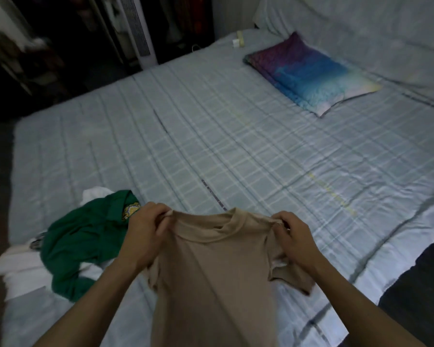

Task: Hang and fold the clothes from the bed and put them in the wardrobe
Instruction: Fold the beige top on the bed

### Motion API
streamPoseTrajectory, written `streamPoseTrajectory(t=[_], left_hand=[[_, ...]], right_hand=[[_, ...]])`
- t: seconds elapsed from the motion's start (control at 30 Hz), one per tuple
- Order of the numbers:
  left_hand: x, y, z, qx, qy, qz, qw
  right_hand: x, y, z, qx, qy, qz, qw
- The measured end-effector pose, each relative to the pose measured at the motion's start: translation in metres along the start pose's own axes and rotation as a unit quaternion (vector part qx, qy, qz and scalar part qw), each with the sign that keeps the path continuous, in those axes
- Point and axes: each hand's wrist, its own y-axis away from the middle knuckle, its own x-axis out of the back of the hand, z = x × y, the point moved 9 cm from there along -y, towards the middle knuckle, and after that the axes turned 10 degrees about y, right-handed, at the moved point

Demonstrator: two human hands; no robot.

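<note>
- The person holds a tan T-shirt (211,266) up by its shoulders over the near edge of the bed (236,146).
- The left hand (145,229) pinches the shirt's left shoulder seam, fingers curled round the cloth.
- The right hand (290,232) pinches the other shoulder the same way; the collar hangs between the two hands and the body of the shirt drops toward the camera.
- A green shirt (85,244) lies crumpled on the bed just left of the left forearm, on top of white clothes (18,269); it has a yellow crest near the collar, too blurred to read.
- A purple-and-blue pillow (308,71) lies at the far right of the checked sheet.
- A line of dark print runs across the sheet, unreadable.
- A white tower fan (138,31) stands beyond the bed.
</note>
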Motion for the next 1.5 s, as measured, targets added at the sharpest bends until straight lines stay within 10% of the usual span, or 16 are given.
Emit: streamPoseTrajectory(t=[0.23, 0.5, 0.73, 1.07, 1.5], left_hand=[[0.116, 0.028, 0.155, -0.135, 0.011, 0.060, 0.989], [0.223, 0.110, 0.249, -0.188, -0.016, 0.128, 0.974], [0.270, 0.188, 0.267, -0.204, -0.004, 0.174, 0.963], [0.311, 0.265, 0.240, -0.180, 0.000, 0.193, 0.965], [0.359, 0.298, 0.250, -0.144, 0.108, 0.107, 0.978]], right_hand=[[0.059, 0.031, -0.135, 0.151, -0.032, -0.123, 0.980], [0.077, 0.122, -0.279, 0.290, -0.050, -0.086, 0.952], [0.067, 0.207, -0.334, 0.308, -0.075, 0.058, 0.947], [0.053, 0.252, -0.342, 0.280, -0.221, -0.079, 0.931], [0.212, 0.247, -0.414, 0.401, -0.197, 0.032, 0.894]])
